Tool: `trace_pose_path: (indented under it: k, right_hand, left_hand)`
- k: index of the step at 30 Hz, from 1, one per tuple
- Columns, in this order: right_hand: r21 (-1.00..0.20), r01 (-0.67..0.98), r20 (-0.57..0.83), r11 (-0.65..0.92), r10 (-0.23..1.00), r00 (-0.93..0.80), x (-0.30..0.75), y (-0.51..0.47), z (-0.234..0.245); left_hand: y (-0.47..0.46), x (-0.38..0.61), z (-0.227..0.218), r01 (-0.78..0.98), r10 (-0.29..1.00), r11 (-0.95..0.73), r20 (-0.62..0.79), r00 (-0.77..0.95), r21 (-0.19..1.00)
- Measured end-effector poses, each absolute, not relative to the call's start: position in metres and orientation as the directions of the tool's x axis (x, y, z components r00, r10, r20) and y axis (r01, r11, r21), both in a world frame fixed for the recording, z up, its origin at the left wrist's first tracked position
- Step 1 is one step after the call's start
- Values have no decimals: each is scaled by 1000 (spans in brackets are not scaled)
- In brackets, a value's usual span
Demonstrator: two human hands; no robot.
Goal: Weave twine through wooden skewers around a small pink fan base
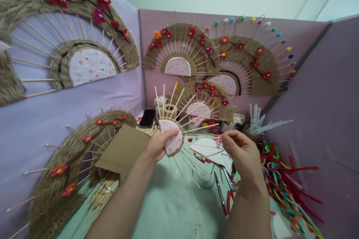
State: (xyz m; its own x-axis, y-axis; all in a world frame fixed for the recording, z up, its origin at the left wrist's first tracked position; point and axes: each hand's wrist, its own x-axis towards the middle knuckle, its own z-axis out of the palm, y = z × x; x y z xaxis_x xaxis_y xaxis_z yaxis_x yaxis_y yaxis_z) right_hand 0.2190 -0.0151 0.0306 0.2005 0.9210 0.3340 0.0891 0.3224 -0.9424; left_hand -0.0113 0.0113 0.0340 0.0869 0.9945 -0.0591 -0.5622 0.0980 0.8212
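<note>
My left hand [161, 142] is wrapped round a small half-round fan piece [173, 142], thumb on its white face with pink spots. Thin wooden sticks [187, 103] fan out from its curved edge, where a narrow brown band of twine runs along. To the right, my right hand [238, 149] has thumb and fingertips pinched together. A thin, pale strand of twine [202, 135] stretches from the edge of the fan piece to these fingertips. Exactly how the strand sits between the fingers is too small to tell.
Twine-woven fans with felt flowers [192, 31] hang on the partitions. On the green table [174, 209] lie scissors [228, 179], a red-and-grey pen [220, 194], a protractor [203, 177], bundled sticks [102, 194], brown cardboard [123, 149], a phone [147, 118] and pipe cleaners [283, 171].
</note>
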Motion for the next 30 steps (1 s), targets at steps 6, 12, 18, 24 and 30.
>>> trace_pose_path:
  k: [6,12,18,24,30]
  right_hand:
    - [-937,90,350,339,919,184,220,-13,26]
    - [-944,147,283,297,953,-107,207,-4,25]
    - [-889,307,88,340,785,-614,170,-12,33]
    - [-876,281,122,393,743,-658,160,-13,33]
    - [-859,311,133,408,763,-633,167,-8,32]
  left_hand:
    - [9,-12,43,-628,997,74,-82,16,774]
    - [8,-12,48,-739,992,105,-126,27,665]
    - [6,-3,48,-849,994,64,-114,5,525]
    - [1,7,48,-891,987,116,-148,55,439]
    - [7,9,46,-917,976,83,-217,-4,390]
